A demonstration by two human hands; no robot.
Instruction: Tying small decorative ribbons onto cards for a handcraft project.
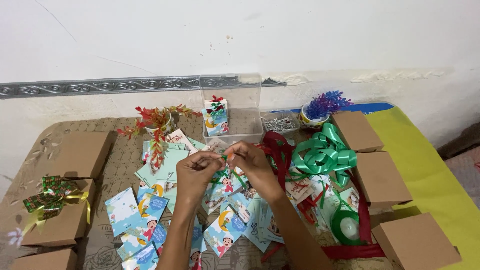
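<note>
Head view: two hands (197, 167) (250, 160) pinch one green ribbon (224, 158).

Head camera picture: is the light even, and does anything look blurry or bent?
Head view: soft, even light, with only faint shadows beside the brown boxes; mild glare on the clear plastic container; the fingertips of the left hand and right hand look slightly soft; the silver wall trim bows a little, suggesting lens distortion.
</note>
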